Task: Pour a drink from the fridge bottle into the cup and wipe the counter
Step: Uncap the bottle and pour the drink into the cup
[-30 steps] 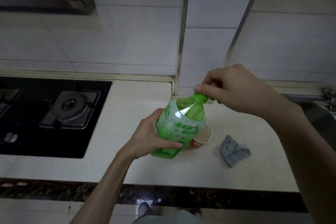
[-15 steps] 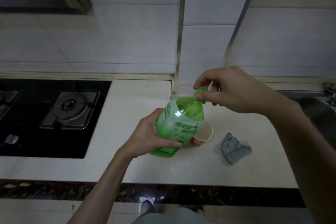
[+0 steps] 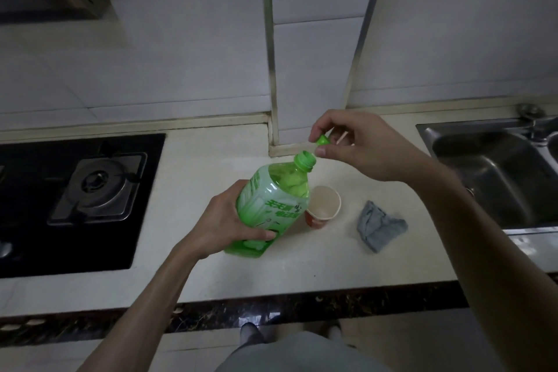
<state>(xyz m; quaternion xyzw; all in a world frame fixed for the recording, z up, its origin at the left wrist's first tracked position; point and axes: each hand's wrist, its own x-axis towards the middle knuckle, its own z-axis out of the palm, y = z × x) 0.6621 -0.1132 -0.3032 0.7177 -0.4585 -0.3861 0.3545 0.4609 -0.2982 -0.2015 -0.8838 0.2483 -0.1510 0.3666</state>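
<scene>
A green plastic bottle (image 3: 273,205) stands tilted on the pale counter (image 3: 211,166), its neck open. My left hand (image 3: 229,220) grips the bottle's lower body. My right hand (image 3: 356,145) pinches the green cap (image 3: 322,140) just above and to the right of the open neck. A paper cup (image 3: 324,205) with an orange base stands upright right beside the bottle, and nothing shows inside it. A crumpled grey cloth (image 3: 380,226) lies on the counter to the cup's right.
A black gas hob (image 3: 81,190) fills the counter's left side. A steel sink (image 3: 498,172) with a tap is at the right. Tiled wall and a metal-edged corner pillar (image 3: 273,69) stand behind. The counter's dark front edge runs below.
The cap has come off the bottle: my right hand lifted it slightly up and right from the neck. My left hand keeps its hold on the bottle.
</scene>
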